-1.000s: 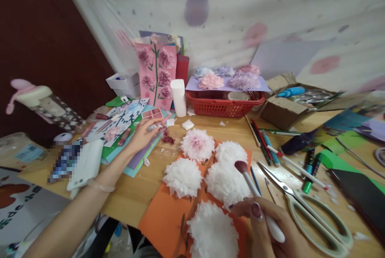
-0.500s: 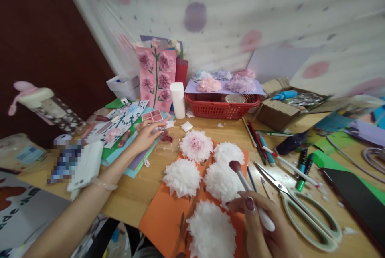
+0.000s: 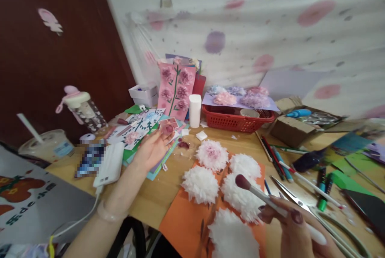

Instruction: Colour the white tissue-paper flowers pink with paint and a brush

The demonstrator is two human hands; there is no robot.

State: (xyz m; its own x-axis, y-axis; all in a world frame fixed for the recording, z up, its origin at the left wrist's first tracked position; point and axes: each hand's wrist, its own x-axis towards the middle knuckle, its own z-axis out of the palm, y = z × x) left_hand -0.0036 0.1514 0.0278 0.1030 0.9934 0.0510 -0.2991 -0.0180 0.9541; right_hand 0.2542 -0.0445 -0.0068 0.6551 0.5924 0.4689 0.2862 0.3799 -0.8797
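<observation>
My right hand grips the pale handle of a makeup brush. Its dark red bristles hover over a white tissue-paper flower. Several such flowers lie on orange paper; the farthest flower has a pink-tinted centre. My left hand is turned palm up with its fingers apart, holding nothing that I can see. A maroon patch shows at one of its fingertips. Just beyond it, partly covered, lies a small palette of pink shades. Dark red crumbs are on the table to its right.
A red basket at the back carries finished-looking paper flowers on a lilac sheet. Scissors, pens and a phone lie at the right, near a cardboard box. Leftward are a power bank, drink cup and bottle.
My left hand has turned from palm down to palm up beside the palette. The brush is still in my right hand over the flowers. The whole view has shifted left and up.
</observation>
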